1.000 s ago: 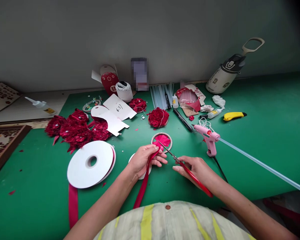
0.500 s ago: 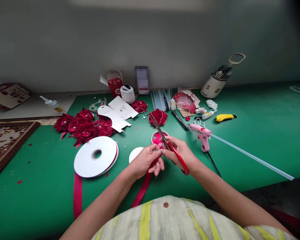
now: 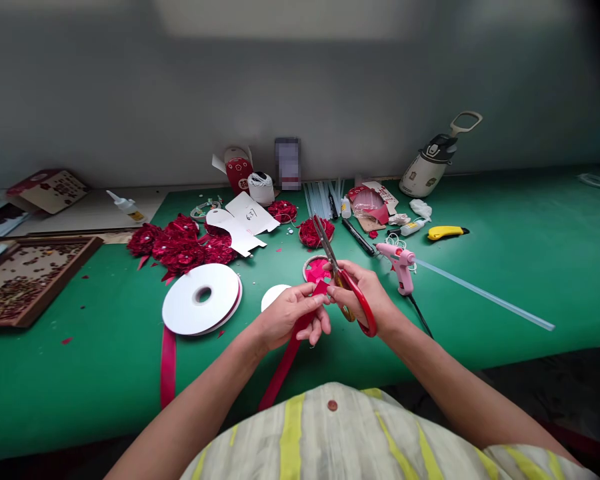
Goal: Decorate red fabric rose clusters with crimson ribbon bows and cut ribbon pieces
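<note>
My left hand pinches the end of a red ribbon between thumb and fingers, and the strip trails down toward my shirt. In my right hand is a pair of scissors with red handles, its blades pointing up and away. The right fingertips are close to the ribbon's end; whether they touch it I cannot tell. Just beyond the hands lies a round piece with red petals, partly covered by them. A white disc shows behind my left hand. Left of it sits a white ribbon spool with ribbon hanging off the edge.
Dark red ribbon flowers are heaped at the left behind the spool, beside white cut card. A pink glue gun with a long glue stick lies at the right, near a yellow cutter. A bottle stands against the wall.
The ribbon's end now shows above my left fingers, and my hands are slightly farther apart there. The scissors stay in my right hand. The camera view has shifted a little.
</note>
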Available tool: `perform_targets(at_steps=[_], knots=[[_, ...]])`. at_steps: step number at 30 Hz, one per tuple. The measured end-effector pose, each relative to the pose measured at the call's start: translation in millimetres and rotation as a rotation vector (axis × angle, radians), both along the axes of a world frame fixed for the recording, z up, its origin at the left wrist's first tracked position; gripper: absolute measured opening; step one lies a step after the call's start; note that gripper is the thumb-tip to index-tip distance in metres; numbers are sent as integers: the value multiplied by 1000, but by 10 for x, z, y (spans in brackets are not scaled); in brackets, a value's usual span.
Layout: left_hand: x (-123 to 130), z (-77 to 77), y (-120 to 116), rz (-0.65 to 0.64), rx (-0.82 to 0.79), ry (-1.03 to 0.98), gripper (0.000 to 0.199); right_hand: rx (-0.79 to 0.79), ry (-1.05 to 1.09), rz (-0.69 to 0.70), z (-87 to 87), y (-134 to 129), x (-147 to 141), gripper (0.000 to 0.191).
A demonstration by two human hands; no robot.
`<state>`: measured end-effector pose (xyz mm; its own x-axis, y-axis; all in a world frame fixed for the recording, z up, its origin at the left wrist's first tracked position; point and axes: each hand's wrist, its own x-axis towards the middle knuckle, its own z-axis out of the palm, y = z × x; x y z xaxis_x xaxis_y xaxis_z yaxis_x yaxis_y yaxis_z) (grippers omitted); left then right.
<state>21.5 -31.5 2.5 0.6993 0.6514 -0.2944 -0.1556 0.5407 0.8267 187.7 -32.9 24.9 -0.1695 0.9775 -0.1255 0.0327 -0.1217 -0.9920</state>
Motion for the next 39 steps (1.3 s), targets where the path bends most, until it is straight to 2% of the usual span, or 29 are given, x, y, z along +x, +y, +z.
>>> perform_targets(at_steps=[5, 9, 12, 15, 17, 19, 23, 32, 39], knots=[[-68, -65, -42, 4, -33, 61, 22, 35, -80, -58, -48, 63, 74, 34], [-117, -132, -36, 102, -66, 155, 25, 60, -148, -108, -156, 190, 62, 35], [-141, -164, 28, 185, -81, 189, 23, 14, -198, -77, -283, 254, 69, 40], [-158, -179, 159, 220, -83, 170, 22, -31, -298, -73, -346, 217, 199, 42], [-153, -181, 267, 227, -66, 158, 23, -39, -405, -14, -314, 127, 353, 39], [-124, -184, 367, 207, -46, 153, 25, -37, -504, 125, -236, 7, 512, 35], [-22, -211, 471, 103, -42, 165, 25, -36, -610, 328, -99, -175, 670, 37], [-26, -354, 444, 108, -145, 164, 25, -98, -658, 369, -153, -82, 498, 46], [-52, -437, 512, 108, -185, 105, 25, -155, -665, 397, -226, -6, 461, 45]])
